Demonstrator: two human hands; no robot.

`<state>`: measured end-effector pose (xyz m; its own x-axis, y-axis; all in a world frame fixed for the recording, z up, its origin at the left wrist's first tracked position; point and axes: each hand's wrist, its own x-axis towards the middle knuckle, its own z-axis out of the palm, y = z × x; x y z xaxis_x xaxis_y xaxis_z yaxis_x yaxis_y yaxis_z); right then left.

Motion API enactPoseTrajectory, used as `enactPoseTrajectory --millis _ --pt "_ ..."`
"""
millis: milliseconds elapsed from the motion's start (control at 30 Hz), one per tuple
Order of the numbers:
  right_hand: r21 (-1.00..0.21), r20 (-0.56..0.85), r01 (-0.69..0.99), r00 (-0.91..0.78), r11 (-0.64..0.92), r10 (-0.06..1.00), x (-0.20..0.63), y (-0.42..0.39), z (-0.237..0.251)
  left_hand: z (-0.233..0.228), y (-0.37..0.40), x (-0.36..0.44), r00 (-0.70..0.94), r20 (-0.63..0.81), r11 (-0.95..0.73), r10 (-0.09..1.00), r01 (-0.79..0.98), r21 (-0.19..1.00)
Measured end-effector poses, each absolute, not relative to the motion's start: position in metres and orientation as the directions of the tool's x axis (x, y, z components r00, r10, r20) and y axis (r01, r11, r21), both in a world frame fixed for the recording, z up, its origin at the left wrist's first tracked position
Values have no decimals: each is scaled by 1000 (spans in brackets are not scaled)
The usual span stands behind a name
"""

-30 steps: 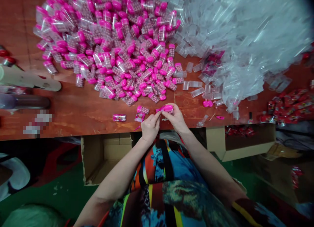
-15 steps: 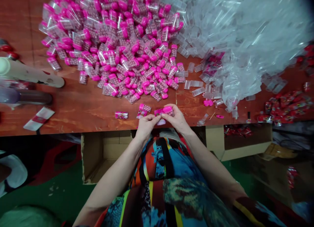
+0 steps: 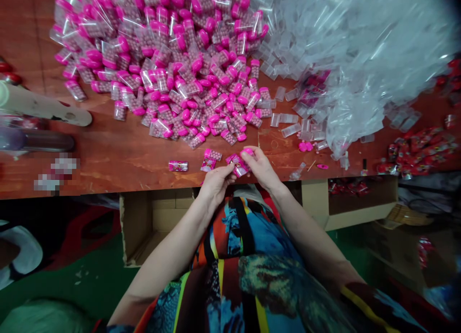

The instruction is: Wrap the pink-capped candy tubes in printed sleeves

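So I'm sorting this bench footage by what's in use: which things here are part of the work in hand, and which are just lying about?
In hand:
- left hand and right hand, both on one pink-capped container
- pile of filled pink-capped containers
- labelled container on the table

Lying about:
- heap of clear plastic
- red packets
- cardboard box under the table edge

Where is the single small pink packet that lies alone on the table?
In the head view, the pink packet lies on the wooden table near its front edge, left of the left hand.
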<state>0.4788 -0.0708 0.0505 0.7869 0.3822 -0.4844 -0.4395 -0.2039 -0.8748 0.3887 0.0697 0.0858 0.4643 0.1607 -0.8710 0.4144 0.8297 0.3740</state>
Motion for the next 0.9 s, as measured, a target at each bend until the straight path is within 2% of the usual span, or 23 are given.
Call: enactPoseTrajectory --millis 67,167,300,500,667,800,900 --pt "-842 -534 -522 767 -138 357 475 -73 53 85 73 392 410 -892 866 188 359 348" --pt "-834 -536 -546 766 -82 354 458 -78 59 82 76 395 342 -918 905 203 292 309" --pt "-851 -519 -510 781 -127 346 431 -76 58 82 76 397 322 -929 931 180 249 267" --pt "-881 -474 -452 831 -142 291 417 -66 47 83 73 398 379 -914 931 145 259 255" --pt "-865 -491 -492 793 -96 361 422 -70 47 77 74 393 451 -885 899 113 332 284" --pt "-837 -527 -534 725 -121 444 428 -78 50 71 74 389 508 -856 878 96 363 314" --pt "-874 -477 -451 728 -180 493 434 -85 52 69 72 386 537 -841 865 56 395 310"
